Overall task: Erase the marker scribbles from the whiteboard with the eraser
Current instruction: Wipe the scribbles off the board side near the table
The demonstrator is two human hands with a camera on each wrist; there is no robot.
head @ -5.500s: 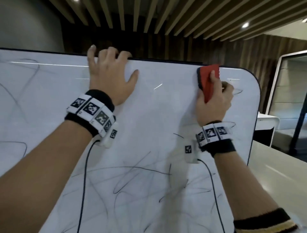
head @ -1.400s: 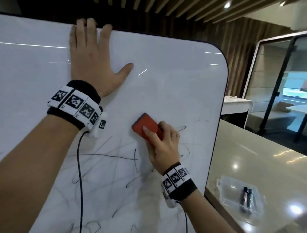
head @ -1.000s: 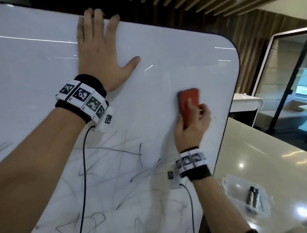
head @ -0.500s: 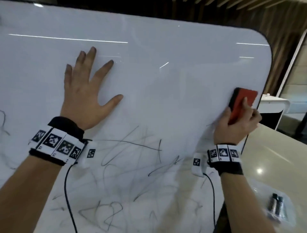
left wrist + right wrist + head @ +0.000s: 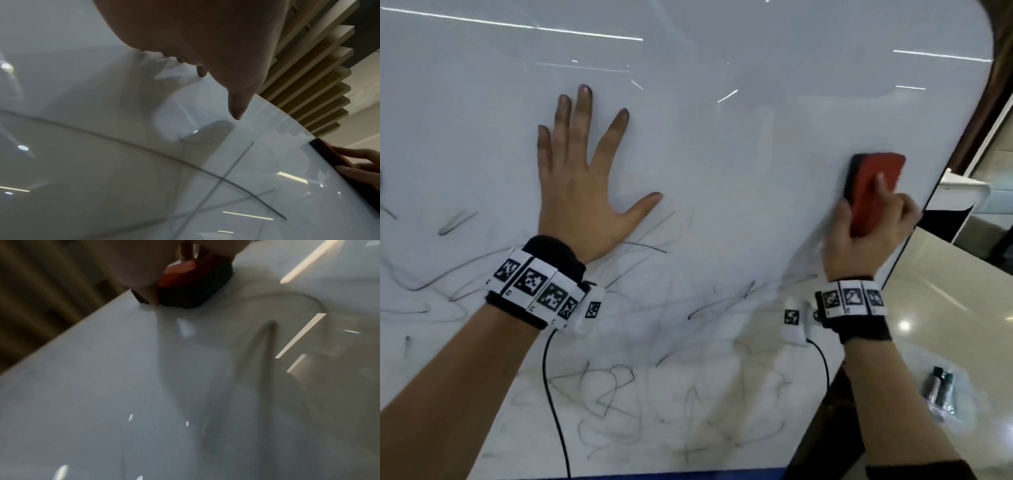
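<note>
The whiteboard (image 5: 739, 144) fills the head view; its upper part is wiped, and dark marker scribbles (image 5: 613, 387) cover the lower half. My right hand (image 5: 866, 233) grips the red eraser (image 5: 873, 185) and presses its dark felt side on the board near the right edge. The eraser (image 5: 193, 283) shows at the top of the right wrist view, and its edge (image 5: 329, 154) at the right of the left wrist view. My left hand (image 5: 582, 178) lies flat on the board with fingers spread, left of centre, just above the scribbles.
Right of the board is a glossy beige counter (image 5: 955, 308) with a clear plastic box holding dark markers (image 5: 938, 387). A white cabinet (image 5: 959, 195) stands beyond the board's right edge. Cables (image 5: 554, 394) hang from both wrist cameras in front of the board.
The right hand wiped the eraser from mid-board to the right edge and now sits slightly lower there. The left hand came off the top edge and lies flat lower down.
</note>
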